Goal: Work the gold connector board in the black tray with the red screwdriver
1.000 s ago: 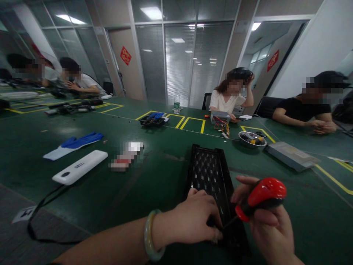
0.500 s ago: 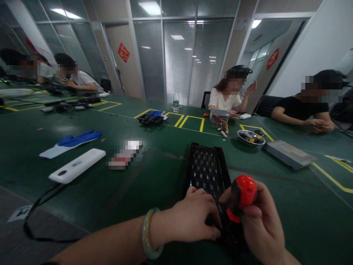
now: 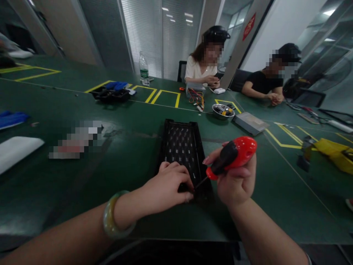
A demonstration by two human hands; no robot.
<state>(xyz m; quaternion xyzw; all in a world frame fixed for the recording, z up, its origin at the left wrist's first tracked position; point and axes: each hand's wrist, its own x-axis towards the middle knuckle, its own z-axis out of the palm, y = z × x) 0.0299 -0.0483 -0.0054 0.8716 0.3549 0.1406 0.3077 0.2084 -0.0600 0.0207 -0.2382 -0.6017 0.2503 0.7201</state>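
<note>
A black perforated panel (image 3: 179, 141) with raised side rails lies lengthwise on the green table. My left hand (image 3: 168, 186), with a jade-coloured bangle at the wrist, grips the panel's near end, fingers curled and thumb bent in; whatever lies under the fingers is hidden. In my right hand (image 3: 237, 182) is a red and black screwdriver (image 3: 234, 156), its stubby handle wrapped by the fingers. The screwdriver's thin shaft points down and left, its tip close to my left fingertips at the panel's near right. Whether the tip touches a screw cannot be seen.
Beyond the panel are a metal bowl (image 3: 224, 111) of small parts, a flat grey box (image 3: 250, 123) and a power supply with coloured wires (image 3: 197, 97). A black tray (image 3: 110, 94), a bottle (image 3: 143, 70) and a yellow bag (image 3: 335, 152) lie farther out. Two people sit opposite.
The view has swung right. The screwdriver has tilted from nearly upright to slanting, so its shaft now shows. My left hand stays on the panel. The person opposite has lowered a raised hand.
</note>
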